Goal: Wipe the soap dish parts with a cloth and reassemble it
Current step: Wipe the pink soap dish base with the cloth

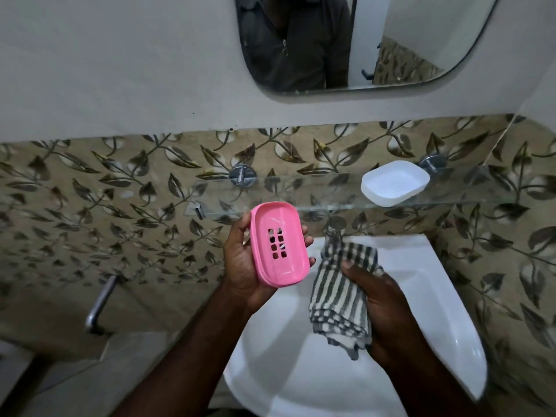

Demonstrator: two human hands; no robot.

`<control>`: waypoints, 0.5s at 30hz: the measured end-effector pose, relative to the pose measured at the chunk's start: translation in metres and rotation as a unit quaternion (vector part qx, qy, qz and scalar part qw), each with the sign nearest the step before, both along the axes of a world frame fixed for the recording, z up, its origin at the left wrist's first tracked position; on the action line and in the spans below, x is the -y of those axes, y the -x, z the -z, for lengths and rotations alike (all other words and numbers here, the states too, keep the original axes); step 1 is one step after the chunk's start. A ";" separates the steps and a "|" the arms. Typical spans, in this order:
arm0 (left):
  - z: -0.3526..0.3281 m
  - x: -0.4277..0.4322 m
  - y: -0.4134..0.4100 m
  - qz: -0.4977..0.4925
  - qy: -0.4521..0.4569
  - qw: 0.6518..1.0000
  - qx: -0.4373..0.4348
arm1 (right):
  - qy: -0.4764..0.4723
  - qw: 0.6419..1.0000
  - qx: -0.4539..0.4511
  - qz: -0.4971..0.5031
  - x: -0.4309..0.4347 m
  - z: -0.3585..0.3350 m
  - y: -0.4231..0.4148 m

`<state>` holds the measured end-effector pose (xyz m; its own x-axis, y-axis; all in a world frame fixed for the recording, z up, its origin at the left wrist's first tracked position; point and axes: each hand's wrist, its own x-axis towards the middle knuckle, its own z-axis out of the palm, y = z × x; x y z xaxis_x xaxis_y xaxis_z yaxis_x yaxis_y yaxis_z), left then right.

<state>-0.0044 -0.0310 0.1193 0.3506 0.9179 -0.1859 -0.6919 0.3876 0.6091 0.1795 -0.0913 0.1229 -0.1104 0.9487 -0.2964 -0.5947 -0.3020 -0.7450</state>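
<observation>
My left hand point(244, 266) holds the pink soap dish insert point(278, 243), an oval tray with several square drain holes, above the left rim of the sink; fingertips show past its right edge. To its right my right hand point(382, 308) grips a grey-and-white striped cloth point(341, 293) that hangs folded over the basin. The white soap dish base point(395, 183) sits apart on the glass shelf point(301, 191) at the upper right, its hollow side up.
A white sink point(421, 341) lies below the hands, with a tap point(334, 233) at its back. A leaf-patterned tiled wall carries the shelf on chrome brackets point(240, 175). A mirror point(346, 40) hangs above. A chrome pipe point(100, 302) juts out at the left.
</observation>
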 end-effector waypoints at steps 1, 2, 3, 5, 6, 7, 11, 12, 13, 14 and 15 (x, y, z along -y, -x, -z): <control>0.005 0.002 -0.002 -0.002 0.002 1.000 0.008 | -0.022 1.000 0.021 -0.002 0.001 -0.001 0.000; 0.009 0.006 -0.004 -0.007 0.005 1.000 0.009 | -0.036 0.999 0.031 -0.003 0.003 -0.002 0.002; 0.013 0.006 -0.006 -0.009 0.006 1.000 0.004 | -0.048 0.998 0.033 -0.002 0.002 -0.004 0.002; 0.013 0.009 -0.013 -0.002 0.009 1.000 -0.009 | -0.061 0.998 0.034 0.000 0.000 -0.009 0.005; 0.014 0.009 -0.016 0.006 0.006 1.000 -0.016 | -0.068 0.997 0.047 0.001 -0.003 -0.013 0.010; 0.016 0.009 -0.019 0.017 0.000 1.000 -0.024 | -0.074 0.994 0.074 0.010 -0.006 -0.016 0.015; 0.013 0.008 -0.034 0.048 -0.039 0.998 -0.003 | -0.114 0.981 0.152 0.041 -0.017 -0.030 0.036; 0.010 0.007 -0.038 0.052 -0.046 0.998 0.010 | -0.121 0.980 0.151 0.041 -0.018 -0.032 0.040; 0.008 0.007 -0.038 0.041 -0.056 0.998 0.001 | -0.123 0.981 0.148 0.032 -0.017 -0.030 0.044; 0.008 0.004 -0.037 0.027 -0.062 0.998 -0.010 | -0.120 0.981 0.150 0.016 -0.014 -0.026 0.046; 0.010 0.002 -0.034 0.011 -0.061 0.998 -0.018 | -0.113 0.981 0.161 -0.002 -0.010 -0.023 0.047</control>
